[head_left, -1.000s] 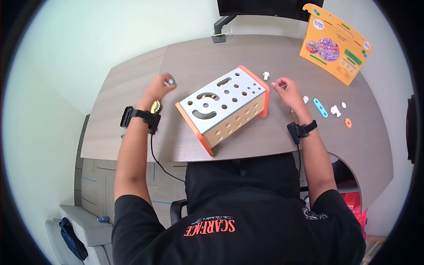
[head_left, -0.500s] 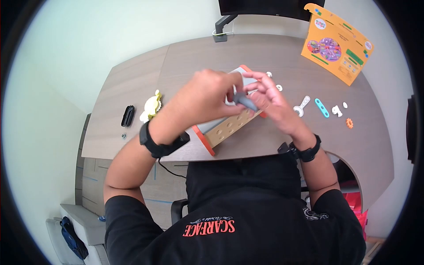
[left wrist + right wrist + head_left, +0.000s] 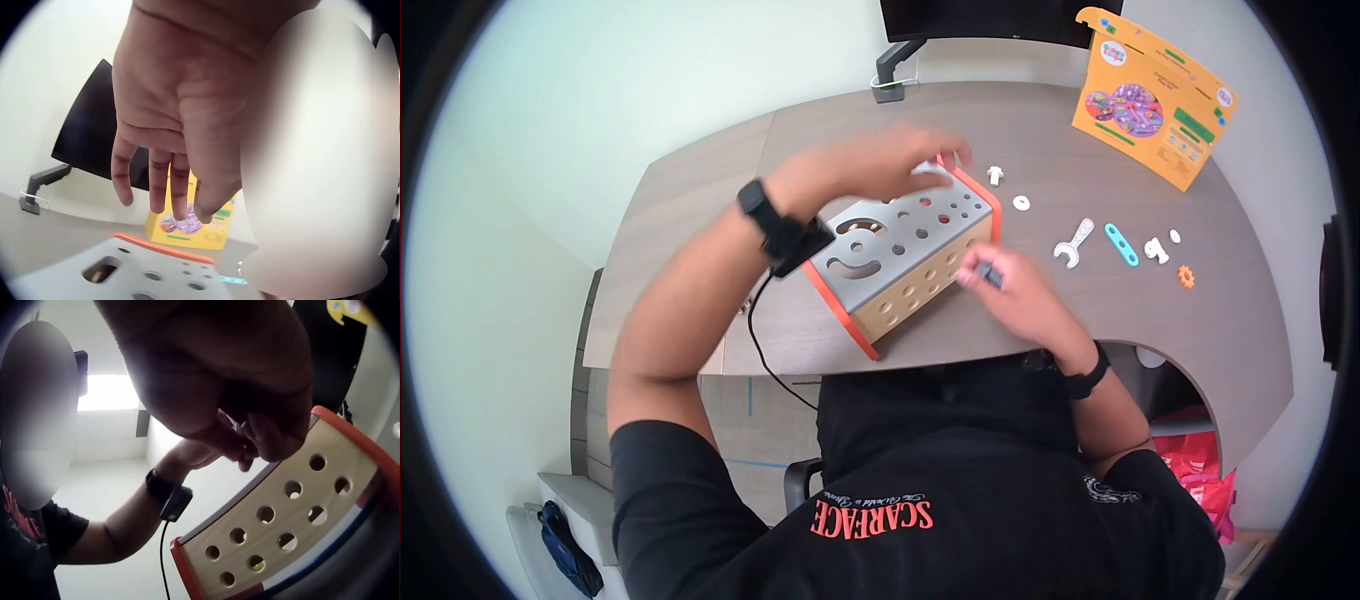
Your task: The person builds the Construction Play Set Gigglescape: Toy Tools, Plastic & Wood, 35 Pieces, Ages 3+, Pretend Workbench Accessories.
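"Pinching a small gray part (image 3: 991,276), the right hand (image 3: 1025,302) sits just off the holed wooden side of the toy workbench (image 3: 880,248). And the left?"

"Over the workbench's top, near its far edge, fingers loosely bent and a little apart. I see nothing in that left hand (image 3: 890,162)."

"What could go wrong?"

"The gray part, I'd say. It's mostly hidden by the fingertips, so a loose pinch or a bump against the wooden side could send it down beside the workbench."

"And the left forearm?"

"It reaches across the workbench's left end. If the wrist dips, its camera could catch the top and nudge everything askew."

"The loose bits?"

"The white bolt (image 3: 996,176) and white ring (image 3: 1021,202) lie just beyond the workbench's orange right end; a shove that way could scatter them."
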Tool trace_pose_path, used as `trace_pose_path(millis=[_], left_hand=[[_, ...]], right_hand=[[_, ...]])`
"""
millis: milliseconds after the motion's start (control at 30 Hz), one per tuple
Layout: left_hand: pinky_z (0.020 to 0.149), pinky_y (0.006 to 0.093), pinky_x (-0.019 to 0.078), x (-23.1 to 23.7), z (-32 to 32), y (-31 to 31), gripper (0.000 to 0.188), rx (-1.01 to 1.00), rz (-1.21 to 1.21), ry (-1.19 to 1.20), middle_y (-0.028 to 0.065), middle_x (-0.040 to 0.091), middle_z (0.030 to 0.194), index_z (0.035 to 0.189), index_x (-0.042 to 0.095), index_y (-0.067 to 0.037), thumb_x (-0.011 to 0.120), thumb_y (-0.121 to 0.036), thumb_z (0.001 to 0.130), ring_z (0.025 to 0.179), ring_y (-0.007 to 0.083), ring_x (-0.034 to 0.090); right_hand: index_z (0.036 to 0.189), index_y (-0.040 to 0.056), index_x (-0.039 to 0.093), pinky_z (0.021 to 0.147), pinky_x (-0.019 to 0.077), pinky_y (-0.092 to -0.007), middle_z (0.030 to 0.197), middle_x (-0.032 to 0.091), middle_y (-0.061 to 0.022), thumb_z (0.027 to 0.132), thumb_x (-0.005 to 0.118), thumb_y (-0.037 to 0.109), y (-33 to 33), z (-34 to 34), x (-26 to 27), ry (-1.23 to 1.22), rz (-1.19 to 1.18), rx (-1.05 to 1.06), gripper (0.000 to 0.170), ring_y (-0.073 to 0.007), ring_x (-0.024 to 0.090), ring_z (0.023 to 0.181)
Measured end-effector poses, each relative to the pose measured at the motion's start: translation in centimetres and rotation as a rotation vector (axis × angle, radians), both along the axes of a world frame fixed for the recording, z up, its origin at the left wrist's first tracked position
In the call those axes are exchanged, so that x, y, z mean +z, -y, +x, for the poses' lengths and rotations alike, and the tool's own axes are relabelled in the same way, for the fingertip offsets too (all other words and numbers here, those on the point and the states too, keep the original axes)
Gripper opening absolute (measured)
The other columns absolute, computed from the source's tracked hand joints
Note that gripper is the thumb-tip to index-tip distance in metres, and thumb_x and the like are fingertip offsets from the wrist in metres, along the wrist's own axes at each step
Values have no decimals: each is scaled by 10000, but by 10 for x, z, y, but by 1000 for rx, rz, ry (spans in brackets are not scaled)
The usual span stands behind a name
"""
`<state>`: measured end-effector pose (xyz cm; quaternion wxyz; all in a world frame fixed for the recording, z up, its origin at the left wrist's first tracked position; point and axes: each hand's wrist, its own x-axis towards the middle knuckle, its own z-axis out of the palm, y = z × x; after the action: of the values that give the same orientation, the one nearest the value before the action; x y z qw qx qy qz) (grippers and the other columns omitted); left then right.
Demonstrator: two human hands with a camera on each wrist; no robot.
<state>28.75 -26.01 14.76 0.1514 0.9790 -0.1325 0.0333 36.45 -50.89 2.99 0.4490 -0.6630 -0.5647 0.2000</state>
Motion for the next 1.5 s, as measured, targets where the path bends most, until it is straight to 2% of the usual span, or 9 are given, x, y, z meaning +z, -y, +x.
trace_pose_path(millis=[67, 233, 400, 700, 800, 900, 1133, 1333, 1500], left_hand=[[1005, 466, 537, -21, 25, -25, 373, -44, 90, 46, 122, 711, 1288, 1315, 656, -75, 714, -287, 1013, 1185, 327, 668], [1047, 470, 515, -38, 55, -38, 302, 35, 106, -185, 143, 718, 1260, 1265, 701, -83, 590, -301, 1089, 1183, 337, 668], [1029, 466, 517, -44, 74, -56, 411, 36, 160, -230, 136, 752, 1173, 1249, 729, -86, 593, -434, 1078, 1149, 331, 689], [956, 452, 542, -43, 35, -75, 474, 127, -15, -262, 120, 769, 1086, 1207, 738, -88, 599, -520, 1066, 1052, 284, 714], [935, 451, 539, -43, 32, -76, 452, 170, 11, -247, 133, 763, 1070, 1172, 728, -78, 586, -497, 1078, 1035, 289, 710], [905, 461, 533, -44, 31, -84, 441, 231, 96, -235, 158, 752, 1048, 1115, 708, -59, 552, -471, 1098, 1015, 309, 705], [900, 487, 524, -48, -1, -132, 469, 487, 266, -235, 188, 743, 1047, 1128, 684, -27, 510, -463, 1108, 1026, 374, 692], [853, 453, 587, -26, -40, -122, 470, 780, 157, -414, 193, 745, 1091, 1192, 691, -3, 476, -412, 1107, 858, 325, 769], [685, 394, 628, -30, -63, -121, 451, 790, 35, -437, 215, 749, 912, 1091, 694, 66, 446, -311, 1077, 707, 291, 777]], right_hand=[[985, 28, 640, 752, 540, -367, 877, 629, -84, 976, 774, 288, 8, -16, -5, -7, -193, 108, 293, -184, 651, 845], [1007, 27, 595, 756, 563, -453, 993, 640, -170, 890, 837, 445, 22, -78, -21, 235, 19, 150, 498, -363, 681, 854], [1011, 12, 624, 713, 590, -404, 951, 580, -124, 848, 852, 496, 10, -99, -30, 479, 245, -29, 559, -304, 673, 846], [1037, 28, 671, 655, 590, -374, 921, 587, -89, 807, 864, 555, -3, -107, -34, 491, 234, -81, 607, -254, 672, 870], [1138, 46, 665, 643, 585, -372, 941, 585, -89, 830, 860, 505, -9, -118, -28, 532, 426, -58, 587, -252, 669, 863], [1326, 76, 615, 678, 601, -379, 1039, 583, -107, 876, 825, 382, -12, -119, -31, 615, 346, -57, 583, -267, 673, 966], [1447, 172, 608, 729, 592, -464, 1051, 572, -122, 904, 799, 247, -19, -80, -25, 422, 208, -142, 581, -322, 681, 947], [1420, 215, 653, 727, 581, -457, 1059, 569, -122, 919, 750, 124, -19, -31, -18, 545, 165, -263, 518, -330, 674, 931], [1413, 231, 667, 749, 558, -456, 1035, 558, -135, 895, 676, -36, -28, 25, -17, 698, 190, -372, 583, -343, 662, 907]])
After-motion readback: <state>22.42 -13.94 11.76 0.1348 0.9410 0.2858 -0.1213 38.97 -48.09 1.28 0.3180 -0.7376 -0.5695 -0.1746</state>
